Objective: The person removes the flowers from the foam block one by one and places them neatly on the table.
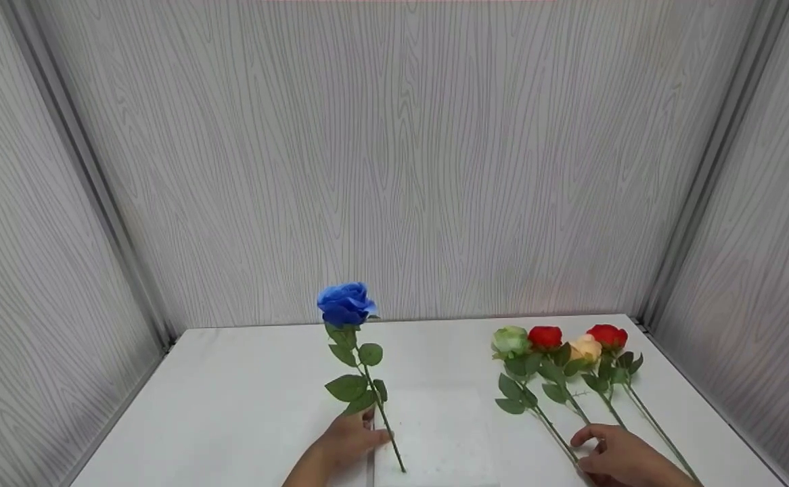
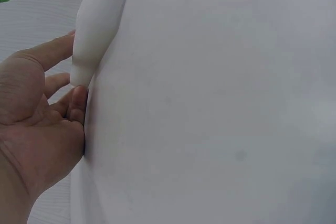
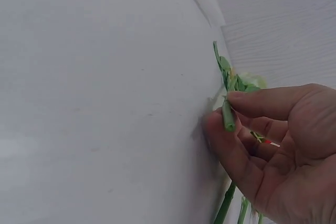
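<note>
A blue rose (image 1: 346, 304) with green leaves points away from me at the middle, its stem (image 1: 388, 433) slanting over a white sheet (image 1: 445, 433). My left hand (image 1: 347, 439) is at the sheet's left edge, thumb close to the rose stem. In the left wrist view, that hand (image 2: 47, 98) pinches a curled white edge (image 2: 100, 24) between thumb and fingers. At the right, a pale green rose (image 1: 511, 341) lies with its stem toward me. My right hand (image 1: 614, 456) pinches its stem end (image 3: 229, 119) between thumb and index finger.
Beside the pale green rose lie a red rose (image 1: 545, 337), a peach rose (image 1: 586, 348) and another red rose (image 1: 607, 335). Their stems fan out toward me, close by the right hand. Grey wood-grain panels (image 1: 401, 169) enclose the white table (image 1: 232, 392) behind and at both sides.
</note>
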### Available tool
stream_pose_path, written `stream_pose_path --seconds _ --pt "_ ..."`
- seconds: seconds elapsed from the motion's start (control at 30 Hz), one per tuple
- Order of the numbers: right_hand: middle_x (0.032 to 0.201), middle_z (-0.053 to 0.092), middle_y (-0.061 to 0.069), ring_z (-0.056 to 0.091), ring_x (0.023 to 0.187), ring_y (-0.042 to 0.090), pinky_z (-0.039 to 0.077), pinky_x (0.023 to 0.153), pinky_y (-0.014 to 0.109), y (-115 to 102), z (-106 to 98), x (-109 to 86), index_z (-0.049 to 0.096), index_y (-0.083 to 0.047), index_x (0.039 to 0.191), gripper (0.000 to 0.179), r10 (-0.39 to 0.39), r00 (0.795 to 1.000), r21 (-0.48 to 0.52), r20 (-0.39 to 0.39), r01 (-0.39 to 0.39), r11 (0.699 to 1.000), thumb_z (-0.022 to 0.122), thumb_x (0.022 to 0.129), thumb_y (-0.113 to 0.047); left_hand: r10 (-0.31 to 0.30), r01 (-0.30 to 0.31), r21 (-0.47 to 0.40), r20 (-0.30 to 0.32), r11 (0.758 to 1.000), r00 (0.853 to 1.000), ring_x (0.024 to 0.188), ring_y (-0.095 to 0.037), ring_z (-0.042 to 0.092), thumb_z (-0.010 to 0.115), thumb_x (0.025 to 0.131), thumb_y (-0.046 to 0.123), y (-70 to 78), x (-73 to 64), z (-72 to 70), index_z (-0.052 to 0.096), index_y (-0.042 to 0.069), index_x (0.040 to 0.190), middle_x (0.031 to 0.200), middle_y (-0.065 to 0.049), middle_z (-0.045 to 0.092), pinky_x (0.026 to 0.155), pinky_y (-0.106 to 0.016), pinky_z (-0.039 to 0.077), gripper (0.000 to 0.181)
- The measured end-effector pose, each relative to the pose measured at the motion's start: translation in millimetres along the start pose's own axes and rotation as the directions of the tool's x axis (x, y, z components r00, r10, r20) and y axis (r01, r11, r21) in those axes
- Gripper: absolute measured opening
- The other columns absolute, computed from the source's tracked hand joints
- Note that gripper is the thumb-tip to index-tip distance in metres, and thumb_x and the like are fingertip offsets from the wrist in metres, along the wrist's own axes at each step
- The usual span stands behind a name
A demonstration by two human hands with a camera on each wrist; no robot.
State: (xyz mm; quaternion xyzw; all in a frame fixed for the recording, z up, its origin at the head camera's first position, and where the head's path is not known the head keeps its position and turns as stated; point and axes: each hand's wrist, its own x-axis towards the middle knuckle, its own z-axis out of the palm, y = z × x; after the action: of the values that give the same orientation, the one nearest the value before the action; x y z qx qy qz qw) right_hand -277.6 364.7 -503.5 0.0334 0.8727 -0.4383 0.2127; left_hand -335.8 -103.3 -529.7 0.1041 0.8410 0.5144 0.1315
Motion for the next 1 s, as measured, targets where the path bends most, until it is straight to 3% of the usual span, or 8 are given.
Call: stream_pose_path --seconds 0.13,0.3,0.53,0.77,1.0 --pt "0.079 0.066 0.010 0.063 0.069 0.019 0.054 0.064 0.031 -6.4 7.3 2.4 0.064 -0.006 0.111 0.026 0.068 0.993 -0.074 -0.101 -0.075 0.994 0.073 0.087 -0.010 -0.016 0.016 -0.012 0.002 1.000 1.000 0.143 -0.042 0.041 0.077 0.088 0.029 0.3 0.4 -0.5 0.047 -0.003 0.142 0.146 -0.027 0.050 0.118 -0.063 0.031 0.070" --pt "0.076 0.067 0.008 0.063 0.068 0.019 0.052 0.063 0.031 -11.3 11.7 3.9 0.065 -0.007 0.107 0.023 0.112 0.981 -0.132 -0.160 -0.133 0.982 0.073 0.085 -0.010 0.002 -0.002 -0.020 0.004 1.000 1.000 0.145 -0.045 0.038 0.076 0.088 0.028 0.1 -0.3 -0.6 0.043 -0.006 0.145 0.149 -0.030 0.047 0.119 -0.063 0.030 0.074" --pt "0.074 0.068 0.007 0.063 0.066 0.017 0.051 0.062 0.031 -12.2 12.8 2.0 0.066 -0.007 0.105 0.023 0.106 0.979 -0.153 -0.176 -0.134 0.979 0.075 0.084 -0.011 0.031 -0.031 0.003 0.003 1.000 1.000 0.145 -0.046 0.038 0.076 0.088 0.028 -0.1 -0.4 -1.6 0.044 -0.007 0.144 0.148 -0.031 0.047 0.118 -0.063 0.030 0.073" --pt "0.070 0.064 0.005 0.057 0.061 0.016 0.048 0.056 0.029 -11.8 10.7 -2.3 0.065 -0.006 0.107 0.026 0.083 0.975 -0.122 -0.206 -0.109 0.986 0.074 0.084 -0.012 0.010 -0.010 -0.005 0.005 1.000 1.000 0.144 -0.042 0.040 0.076 0.088 0.031 -0.8 0.5 -1.0 0.046 -0.003 0.144 0.147 -0.027 0.050 0.118 -0.063 0.030 0.072" --pt "0.079 0.065 0.009 0.053 0.058 0.016 0.046 0.053 0.028 -24.2 17.7 -2.6 0.064 -0.006 0.111 0.028 0.067 0.978 -0.082 -0.199 -0.084 0.993 0.074 0.086 -0.012 0.024 -0.023 -0.029 0.013 0.999 1.000 0.145 -0.044 0.038 0.075 0.089 0.027 -2.0 0.2 -1.1 0.044 0.001 0.146 0.147 -0.026 0.050 0.117 -0.065 0.031 0.070"
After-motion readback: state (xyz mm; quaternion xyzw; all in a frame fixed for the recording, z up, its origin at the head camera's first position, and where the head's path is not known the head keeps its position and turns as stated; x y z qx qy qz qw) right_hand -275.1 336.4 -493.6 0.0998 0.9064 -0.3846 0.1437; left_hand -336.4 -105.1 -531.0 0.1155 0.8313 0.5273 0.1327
